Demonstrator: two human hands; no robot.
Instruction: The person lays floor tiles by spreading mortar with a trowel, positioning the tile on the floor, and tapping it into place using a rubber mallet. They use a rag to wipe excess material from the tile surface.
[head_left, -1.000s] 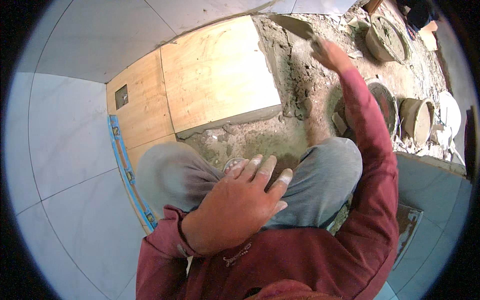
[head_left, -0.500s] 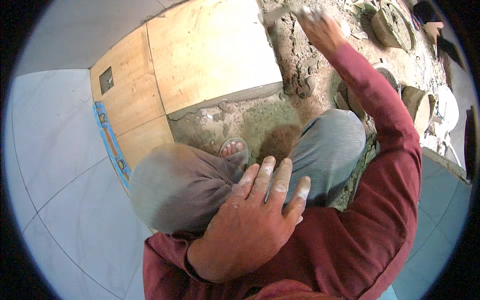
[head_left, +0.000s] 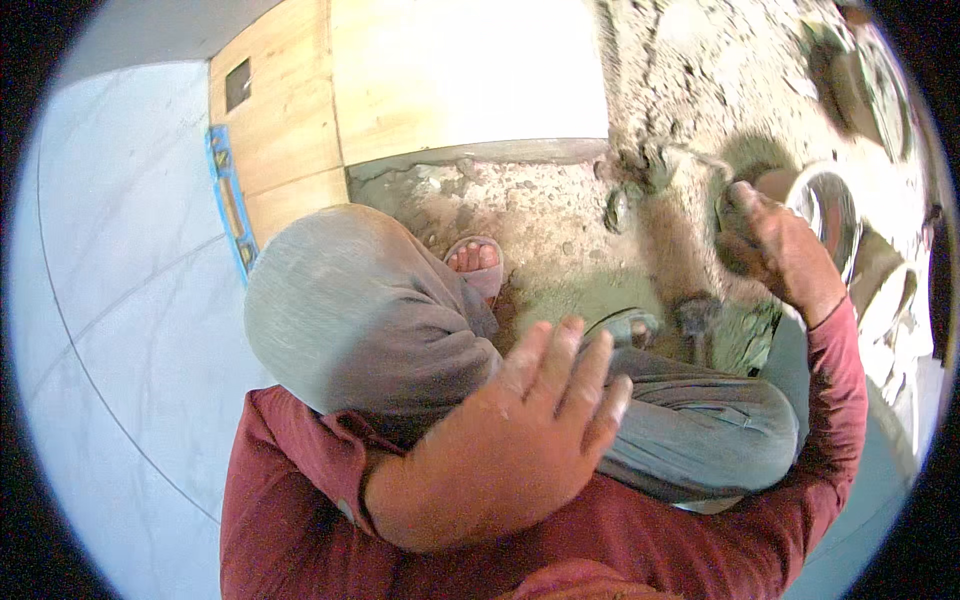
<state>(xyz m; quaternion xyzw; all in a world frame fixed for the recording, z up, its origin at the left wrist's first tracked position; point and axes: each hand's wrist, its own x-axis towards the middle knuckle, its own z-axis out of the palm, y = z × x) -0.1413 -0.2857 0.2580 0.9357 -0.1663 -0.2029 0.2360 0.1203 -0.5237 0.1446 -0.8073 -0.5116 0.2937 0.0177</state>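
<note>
My left hand (head_left: pixel 500 450) hovers over my lap, empty, its whitened fingers spread. On the right, my right hand (head_left: pixel 795 255) is curled shut beside a round pail (head_left: pixel 850 215) with a pale rim. It grips a trowel (head_left: pixel 703 156), whose thin shank and blade are smeared by motion and mostly hidden. Below that hand is a dark rounded shape too blurred to make out. Large wood-patterned tiles (head_left: pixel 450 95) lie beyond my knees, their near edge bordering rough mortar and soil (head_left: pixel 560 210).
A blue spirit level (head_left: pixel 230 205) lies along the tiles' left side. Pale marbled floor tiles (head_left: pixel 130 260) spread out at left. Another container (head_left: pixel 875 95) stands at the far right. A dark mallet-like object (head_left: pixel 697 315) rests near my sandalled foot (head_left: pixel 625 325).
My right hand has come back from the far mortar, toward me and rightward to the pail. My right knee has dropped outward. The view has shifted, and my left hand stays over my lap.
</note>
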